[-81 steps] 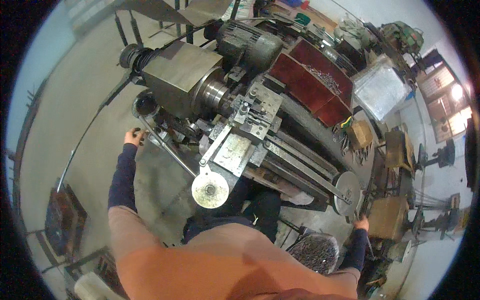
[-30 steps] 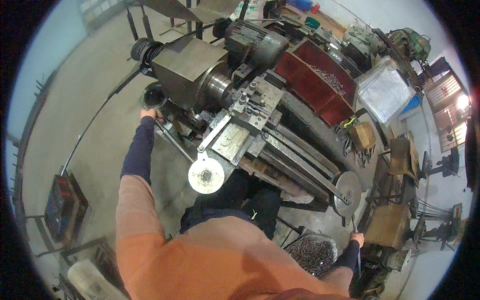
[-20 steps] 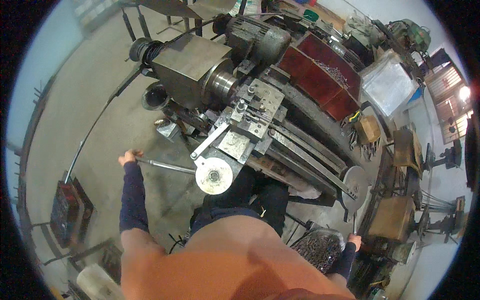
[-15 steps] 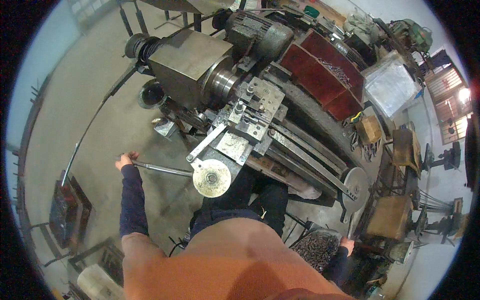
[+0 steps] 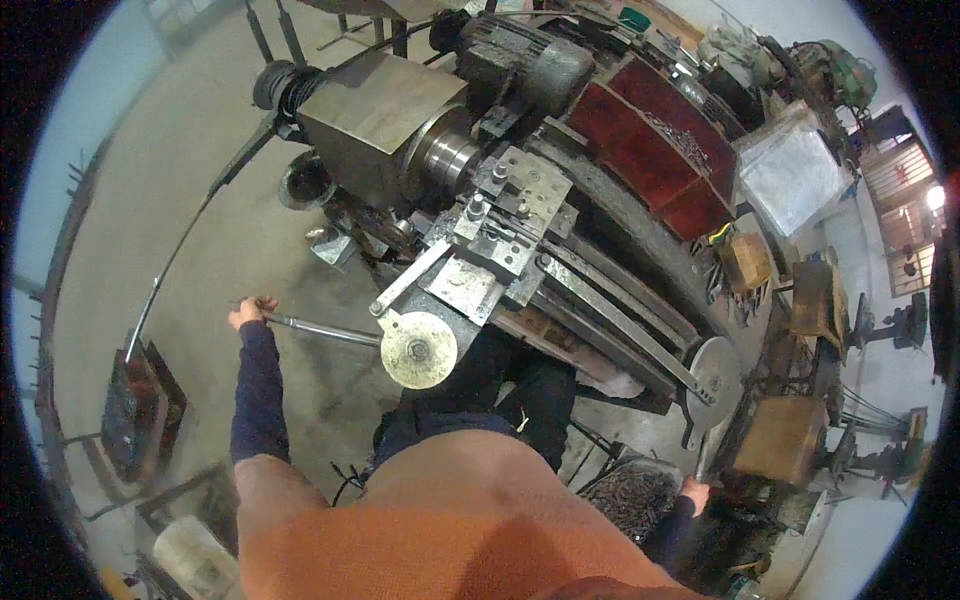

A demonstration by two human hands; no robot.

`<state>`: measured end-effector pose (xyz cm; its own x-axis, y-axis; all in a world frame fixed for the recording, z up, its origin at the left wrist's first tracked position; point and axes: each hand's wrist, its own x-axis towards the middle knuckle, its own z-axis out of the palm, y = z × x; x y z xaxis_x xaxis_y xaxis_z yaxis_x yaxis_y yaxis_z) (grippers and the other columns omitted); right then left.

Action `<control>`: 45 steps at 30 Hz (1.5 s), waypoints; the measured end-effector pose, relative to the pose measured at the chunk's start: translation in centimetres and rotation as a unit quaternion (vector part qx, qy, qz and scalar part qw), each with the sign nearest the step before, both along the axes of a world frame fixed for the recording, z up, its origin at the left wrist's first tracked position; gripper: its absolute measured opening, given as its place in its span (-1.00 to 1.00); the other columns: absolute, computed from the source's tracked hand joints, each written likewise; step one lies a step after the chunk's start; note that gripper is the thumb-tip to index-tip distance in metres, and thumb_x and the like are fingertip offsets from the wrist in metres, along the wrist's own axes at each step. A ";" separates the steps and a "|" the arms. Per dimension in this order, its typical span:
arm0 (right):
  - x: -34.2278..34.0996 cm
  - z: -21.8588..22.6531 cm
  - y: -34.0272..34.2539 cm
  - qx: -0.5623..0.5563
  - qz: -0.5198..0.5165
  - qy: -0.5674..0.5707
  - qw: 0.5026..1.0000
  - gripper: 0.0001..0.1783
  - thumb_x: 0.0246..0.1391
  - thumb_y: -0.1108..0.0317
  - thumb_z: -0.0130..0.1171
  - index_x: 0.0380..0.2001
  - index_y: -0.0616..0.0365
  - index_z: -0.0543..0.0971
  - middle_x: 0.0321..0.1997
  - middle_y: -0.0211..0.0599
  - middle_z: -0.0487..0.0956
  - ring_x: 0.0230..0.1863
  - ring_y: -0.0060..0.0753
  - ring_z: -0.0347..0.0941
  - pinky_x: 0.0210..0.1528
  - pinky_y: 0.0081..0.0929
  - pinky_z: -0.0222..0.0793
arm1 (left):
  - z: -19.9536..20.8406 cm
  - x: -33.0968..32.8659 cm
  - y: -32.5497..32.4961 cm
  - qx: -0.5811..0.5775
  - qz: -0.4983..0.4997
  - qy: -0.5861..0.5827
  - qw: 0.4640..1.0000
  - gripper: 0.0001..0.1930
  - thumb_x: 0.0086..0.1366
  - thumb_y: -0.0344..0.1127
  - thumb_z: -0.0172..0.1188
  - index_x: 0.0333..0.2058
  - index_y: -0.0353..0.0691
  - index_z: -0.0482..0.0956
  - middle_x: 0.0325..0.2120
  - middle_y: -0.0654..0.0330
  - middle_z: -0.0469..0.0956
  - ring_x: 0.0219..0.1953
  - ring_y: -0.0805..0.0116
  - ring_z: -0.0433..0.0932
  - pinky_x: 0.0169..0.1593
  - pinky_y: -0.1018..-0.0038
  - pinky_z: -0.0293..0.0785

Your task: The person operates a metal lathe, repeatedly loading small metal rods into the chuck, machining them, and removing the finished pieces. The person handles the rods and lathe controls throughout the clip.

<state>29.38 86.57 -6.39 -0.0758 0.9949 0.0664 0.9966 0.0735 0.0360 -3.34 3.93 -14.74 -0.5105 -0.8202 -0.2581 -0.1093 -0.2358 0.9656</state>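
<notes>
My left hand (image 5: 253, 311) is closed around the outer end of a long metal lever (image 5: 335, 329), whose inner end meets a pale round disc (image 5: 418, 350) at the front of a small lathe. Off to the right, my right hand (image 5: 694, 495) grips a shorter metal lever (image 5: 703, 457) below a grey disc (image 5: 715, 384). A flat bar (image 5: 630, 325) links that disc to the tool slide (image 5: 500, 240). Left of the slide, the shiny spindle (image 5: 450, 158) comes out of the headstock (image 5: 375, 100). Any workpiece there is too small to make out.
Behind the lathe bed stand an electric motor (image 5: 525, 65) and a red metal tray (image 5: 650, 145) with small metal parts. A bin of dark small pieces (image 5: 630, 497) sits beside my right arm. Hand tools and a cardboard box (image 5: 746, 262) lie at the right.
My left hand and its lever sit slightly higher in the picture, along with the pale disc. The view has shifted a little. Both hands keep their grip.
</notes>
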 end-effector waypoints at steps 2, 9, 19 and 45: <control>0.4 -1.1 5.6 0.012 0.014 -0.064 0.998 -0.52 -0.36 0.01 0.17 -0.43 0.20 0.59 -0.34 0.04 0.55 -0.21 0.02 0.47 -0.14 -0.16 0.34 | -0.1 2.3 -0.5 0.020 0.013 -0.002 1.000 -0.83 -0.04 -0.53 -0.08 -0.44 -0.57 0.29 -0.64 -0.14 0.45 -0.69 0.09 0.50 -0.63 0.29 0.46; -1.8 -0.1 13.6 -0.031 0.062 -0.165 0.984 -0.63 -0.14 0.08 0.09 -0.28 0.05 0.54 -0.18 -0.22 0.54 -0.10 -0.15 0.45 -0.06 -0.19 0.31 | 0.7 4.3 -6.3 -0.172 -0.042 -0.211 0.961 -0.61 -0.13 -0.32 0.21 -0.34 -0.51 0.42 -0.53 -0.05 0.51 -0.58 0.15 0.53 -0.50 0.29 0.46; -2.6 -2.3 10.3 0.113 0.201 -0.032 0.973 -0.36 -0.30 0.19 0.22 -0.04 0.13 0.40 0.03 -0.06 0.38 0.06 -0.04 0.27 0.07 -0.23 0.19 | -2.3 -14.2 1.2 -0.607 -0.420 -0.343 0.580 -0.56 0.01 -0.13 0.15 -0.15 -0.24 0.45 -0.30 -0.03 0.51 -0.18 0.02 0.48 -0.08 0.27 0.40; -41.9 19.5 -27.6 -0.163 0.802 0.285 0.500 -0.53 -0.43 0.26 0.11 -0.30 0.19 0.54 -0.27 -0.15 0.53 -0.21 -0.21 0.44 -0.11 -0.40 0.31 | 12.6 -12.4 -3.6 -0.697 -0.245 -0.138 0.660 -0.71 0.16 -0.10 0.02 -0.32 -0.19 0.51 -0.48 0.03 0.53 -0.38 0.02 0.49 -0.34 0.19 0.41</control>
